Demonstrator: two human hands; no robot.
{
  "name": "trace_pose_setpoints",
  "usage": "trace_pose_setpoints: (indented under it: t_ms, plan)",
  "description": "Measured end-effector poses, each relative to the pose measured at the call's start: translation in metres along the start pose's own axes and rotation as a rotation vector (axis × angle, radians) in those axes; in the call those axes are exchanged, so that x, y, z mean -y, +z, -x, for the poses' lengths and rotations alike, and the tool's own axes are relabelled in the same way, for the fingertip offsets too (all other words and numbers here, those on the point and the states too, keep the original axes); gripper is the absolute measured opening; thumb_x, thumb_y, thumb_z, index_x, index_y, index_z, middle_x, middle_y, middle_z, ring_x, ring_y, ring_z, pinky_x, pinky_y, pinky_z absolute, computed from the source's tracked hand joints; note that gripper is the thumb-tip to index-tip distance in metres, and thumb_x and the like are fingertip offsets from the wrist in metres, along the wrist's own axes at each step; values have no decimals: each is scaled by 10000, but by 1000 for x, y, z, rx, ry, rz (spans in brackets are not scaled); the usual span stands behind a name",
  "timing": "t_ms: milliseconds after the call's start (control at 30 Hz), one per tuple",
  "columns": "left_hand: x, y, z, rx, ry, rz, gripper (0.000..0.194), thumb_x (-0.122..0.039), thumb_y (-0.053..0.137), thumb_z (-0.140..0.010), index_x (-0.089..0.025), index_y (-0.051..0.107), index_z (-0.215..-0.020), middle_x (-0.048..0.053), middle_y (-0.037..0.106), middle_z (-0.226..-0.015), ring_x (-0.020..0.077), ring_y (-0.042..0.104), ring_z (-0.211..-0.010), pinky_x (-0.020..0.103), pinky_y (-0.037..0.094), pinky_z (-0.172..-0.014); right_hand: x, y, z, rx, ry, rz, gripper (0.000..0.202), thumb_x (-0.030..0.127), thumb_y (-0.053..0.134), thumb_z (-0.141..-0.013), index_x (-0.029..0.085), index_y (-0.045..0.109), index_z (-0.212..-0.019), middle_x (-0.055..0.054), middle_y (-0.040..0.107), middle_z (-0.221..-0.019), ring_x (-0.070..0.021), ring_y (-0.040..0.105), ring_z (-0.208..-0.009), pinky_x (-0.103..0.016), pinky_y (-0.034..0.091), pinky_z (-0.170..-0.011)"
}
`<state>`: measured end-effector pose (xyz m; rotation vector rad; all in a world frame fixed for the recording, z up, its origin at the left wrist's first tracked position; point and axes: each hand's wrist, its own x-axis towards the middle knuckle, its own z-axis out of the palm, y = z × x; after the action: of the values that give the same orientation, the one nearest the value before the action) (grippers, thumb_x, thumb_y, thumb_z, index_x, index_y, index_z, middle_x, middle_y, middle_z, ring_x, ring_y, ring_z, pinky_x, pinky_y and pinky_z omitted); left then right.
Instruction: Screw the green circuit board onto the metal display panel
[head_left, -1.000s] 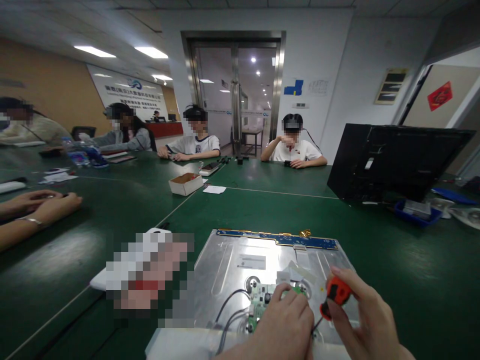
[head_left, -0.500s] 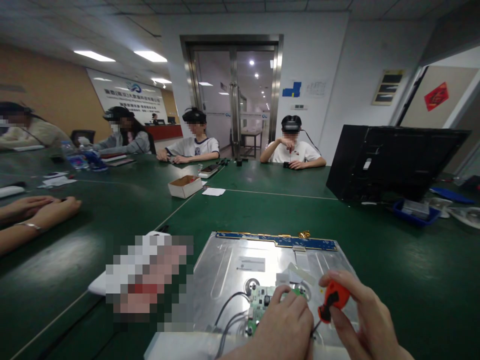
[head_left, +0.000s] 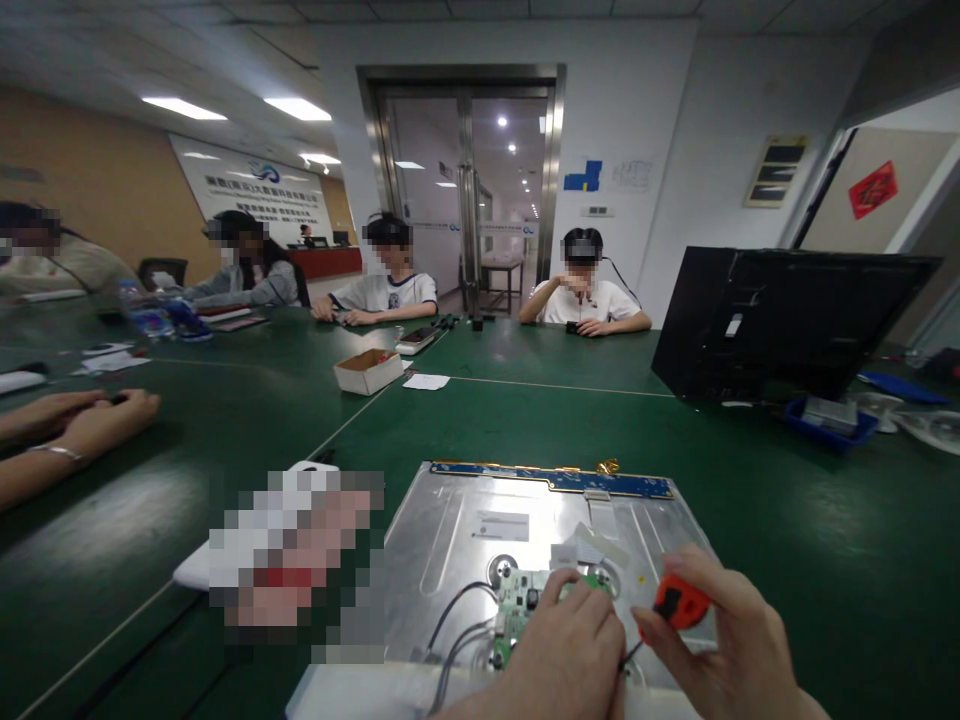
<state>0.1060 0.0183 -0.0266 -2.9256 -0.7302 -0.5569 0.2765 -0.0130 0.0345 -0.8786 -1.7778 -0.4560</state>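
Note:
A green circuit board [head_left: 517, 600] lies on a silver metal panel [head_left: 442, 540] in front of me. Over the board's right part, my left hand [head_left: 566, 645] is closed, with bent fingers against it; the fingertips and thumb are hidden. My right hand [head_left: 731, 630] pinches the orange and black handle of a screwdriver [head_left: 681, 603] between thumb and fingers. Its dark shaft slants down left beside my left hand, and its tip is hidden. Black and grey cables [head_left: 454, 630] run to the board's left side. A blue circuit strip [head_left: 551, 481] lines the panel's far edge.
Left of the panel lies a white object [head_left: 247, 540], partly blurred out. Farther off are a small open box [head_left: 367, 372], a white paper [head_left: 426, 382], a black monitor [head_left: 787, 320] and a blue tray [head_left: 832, 425]. Several people sit around the green table; another person's hands [head_left: 105, 420] are at left.
The screwdriver handle has turned in my right hand and shifted slightly right, with my fingers rolled around it. My left hand stays on the circuit board.

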Motion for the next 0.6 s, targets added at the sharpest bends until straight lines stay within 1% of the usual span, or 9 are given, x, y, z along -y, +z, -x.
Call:
trace_pose_setpoints:
  t_ms: [67,100,167,233,300,400,500,567,600]
  plan:
    - [0,0,0,0,-2,11,172,-301,653,-824,-147,587,-862,40,619,-859,209,546,-831,400,384,-908,1,-3,-5,35,-11,-7,192,321,558,-951,195,545,-1095,-30,693,-772,-136,659,-564,-224,561,-545]
    - [0,0,0,5,-3,18,163,-294,649,-830,-147,585,-858,39,619,-859,208,547,-832,399,381,-911,1,-4,-5,61,-5,-13,208,328,544,-956,192,545,-1113,-37,698,-790,-142,672,-588,-230,565,-558]
    - [0,-1,0,12,-6,24,150,-286,641,-846,-148,581,-855,36,618,-852,205,547,-826,397,377,-911,0,-8,-1,127,24,-35,267,319,516,-960,181,536,-1187,-66,714,-876,-170,708,-702,-258,583,-619]
    - [0,-1,0,16,-1,17,141,-278,637,-854,-150,579,-852,33,616,-840,205,546,-821,396,376,-905,-3,-10,5,204,64,-73,335,278,486,-959,172,508,-1276,-93,717,-989,-196,720,-830,-287,592,-687]
    - [0,-1,-1,9,2,3,144,-276,647,-844,-152,573,-837,30,613,-827,206,546,-814,393,378,-896,-6,-11,11,248,92,-104,384,236,471,-951,171,480,-1329,-103,710,-1054,-205,718,-889,-300,594,-721]
    - [0,-1,-1,-8,4,-10,154,-273,661,-837,-151,567,-820,27,611,-816,201,547,-795,389,378,-891,-9,-9,14,232,79,-108,421,208,491,-935,168,467,-1354,-100,705,-1054,-205,718,-883,-297,596,-720]
    - [0,0,0,-9,2,-4,134,-254,656,-848,-151,571,-831,25,614,-820,196,552,-792,390,374,-902,-7,-5,10,161,57,-81,404,213,530,-924,159,496,-1323,-109,695,-1050,-204,717,-868,-288,601,-695]
    - [0,0,0,-9,-5,9,139,-262,660,-840,-151,577,-843,29,620,-832,200,554,-802,394,373,-908,-4,-3,5,93,54,-69,362,214,541,-926,159,508,-1282,-98,697,-985,-199,716,-822,-280,597,-652]
    - [0,0,0,-7,-7,16,149,-273,663,-836,-151,579,-843,33,623,-839,203,556,-808,397,373,-910,-2,-1,1,71,48,-71,333,209,539,-930,164,509,-1258,-75,698,-909,-188,712,-766,-269,587,-612]
